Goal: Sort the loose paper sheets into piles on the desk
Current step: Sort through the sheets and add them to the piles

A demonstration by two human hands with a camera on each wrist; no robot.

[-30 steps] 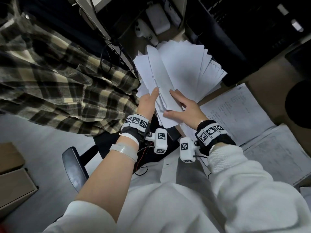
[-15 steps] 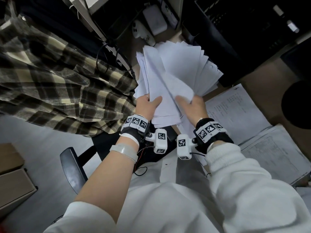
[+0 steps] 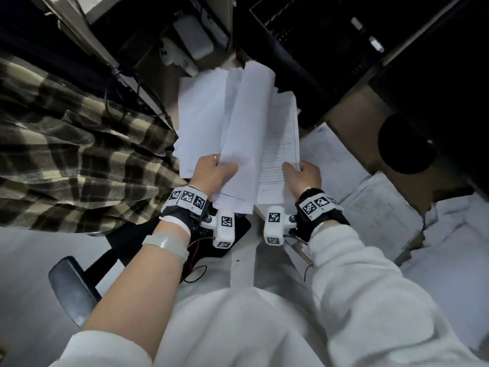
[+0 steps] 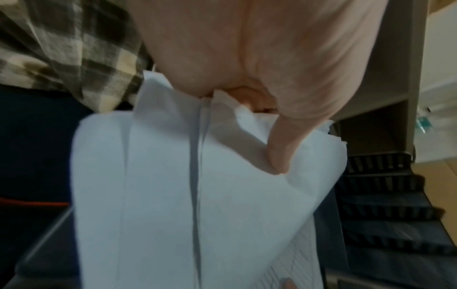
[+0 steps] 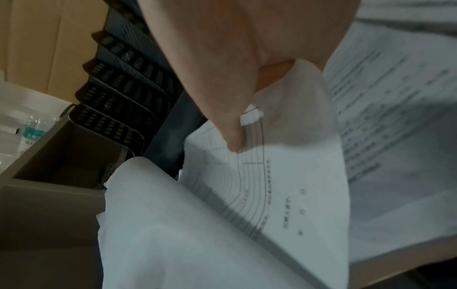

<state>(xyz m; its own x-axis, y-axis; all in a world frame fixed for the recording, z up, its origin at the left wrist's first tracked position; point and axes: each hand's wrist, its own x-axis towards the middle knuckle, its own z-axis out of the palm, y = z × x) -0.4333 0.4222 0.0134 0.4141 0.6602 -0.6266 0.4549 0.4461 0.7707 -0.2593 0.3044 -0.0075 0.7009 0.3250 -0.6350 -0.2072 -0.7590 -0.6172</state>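
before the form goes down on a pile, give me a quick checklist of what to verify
1. Left hand grips the blank stack: ok.
2. Right hand pinches the form: ok.
3. Form peeled free of the stack: cannot tell, their edges overlap.
4. Only one sheet in the right pinch: cannot tell.
5. Printed piles on the desk to the right, in reach: ok.
6. Which pile matches the form: cannot tell, print too blurred.
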